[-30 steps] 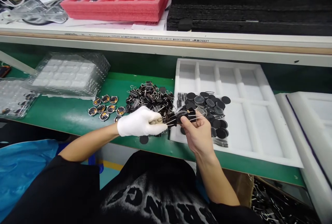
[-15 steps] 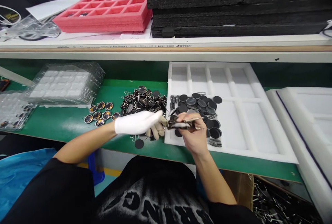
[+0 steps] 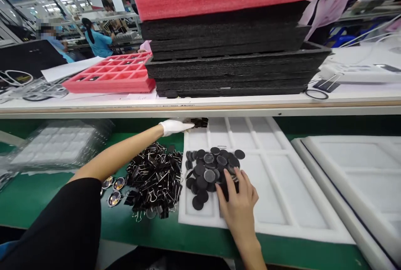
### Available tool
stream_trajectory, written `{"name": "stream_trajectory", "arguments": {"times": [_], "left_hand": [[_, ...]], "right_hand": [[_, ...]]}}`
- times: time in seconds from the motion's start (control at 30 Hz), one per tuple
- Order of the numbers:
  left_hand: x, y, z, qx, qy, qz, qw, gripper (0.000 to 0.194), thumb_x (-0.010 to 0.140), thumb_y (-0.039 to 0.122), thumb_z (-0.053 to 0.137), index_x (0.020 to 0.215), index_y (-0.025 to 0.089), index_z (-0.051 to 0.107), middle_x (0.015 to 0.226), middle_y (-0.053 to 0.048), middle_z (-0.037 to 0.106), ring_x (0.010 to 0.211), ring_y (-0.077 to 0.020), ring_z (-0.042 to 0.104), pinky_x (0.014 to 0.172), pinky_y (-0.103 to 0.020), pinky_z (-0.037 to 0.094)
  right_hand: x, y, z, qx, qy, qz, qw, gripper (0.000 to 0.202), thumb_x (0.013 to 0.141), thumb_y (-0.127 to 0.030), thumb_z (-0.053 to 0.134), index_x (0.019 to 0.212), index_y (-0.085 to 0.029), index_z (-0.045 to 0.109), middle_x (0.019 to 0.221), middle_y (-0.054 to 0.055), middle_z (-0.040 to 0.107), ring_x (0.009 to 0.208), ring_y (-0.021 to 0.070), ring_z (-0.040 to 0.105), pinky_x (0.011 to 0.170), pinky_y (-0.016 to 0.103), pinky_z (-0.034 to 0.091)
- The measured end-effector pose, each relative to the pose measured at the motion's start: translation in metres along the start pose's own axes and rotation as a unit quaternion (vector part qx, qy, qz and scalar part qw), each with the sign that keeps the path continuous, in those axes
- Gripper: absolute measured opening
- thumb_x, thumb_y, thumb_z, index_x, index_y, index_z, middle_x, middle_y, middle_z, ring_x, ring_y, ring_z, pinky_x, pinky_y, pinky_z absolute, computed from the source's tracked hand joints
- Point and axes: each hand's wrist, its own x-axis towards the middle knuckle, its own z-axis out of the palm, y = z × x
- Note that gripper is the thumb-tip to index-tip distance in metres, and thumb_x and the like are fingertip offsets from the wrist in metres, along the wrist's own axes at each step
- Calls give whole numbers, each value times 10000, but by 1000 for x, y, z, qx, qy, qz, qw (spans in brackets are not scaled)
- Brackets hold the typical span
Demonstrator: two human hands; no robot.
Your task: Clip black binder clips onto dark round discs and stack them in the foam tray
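My left hand [image 3: 177, 127], in a white glove, reaches to the back left corner of the white foam tray [image 3: 278, 178] and grips a dark clipped piece [image 3: 199, 122]. Bare, with fingers spread, my right hand [image 3: 239, 199] rests on the right side of the heap of black discs [image 3: 209, 159] in the tray. Part of the discs lies hidden under its fingers. Left of the tray is a pile of black binder clips [image 3: 153, 178] with silver handles. Round pieces with orange-gold centres [image 3: 114, 198] lie beside the clips.
Clear plastic trays [image 3: 56, 140] are stacked at the left. More white foam trays [image 3: 354, 170] stand at the right. A shelf edge [image 3: 219, 105] crosses above the bench, bearing black foam [image 3: 232, 71] and a red compartment tray [image 3: 109, 84]. People [image 3: 98, 42] work in the background.
The view has tilted up. My left hand has moved away from my right, to the tray's back corner, with the clipped piece. My right hand has let go and lowered onto the discs.
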Motion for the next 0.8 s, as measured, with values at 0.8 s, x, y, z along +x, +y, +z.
{"name": "stream_trajectory", "arguments": {"times": [0.8], "left_hand": [[-37, -49, -29, 269, -26, -3, 963, 728, 933, 636, 481, 1542, 239, 445, 1486, -147, 565, 1295, -355, 560, 1110, -470, 408]], "right_hand": [[73, 17, -28, 7, -127, -55, 990, 334, 1027, -317, 477, 1270, -207, 679, 1334, 168, 670, 1193, 363, 636, 972, 557, 441]]}}
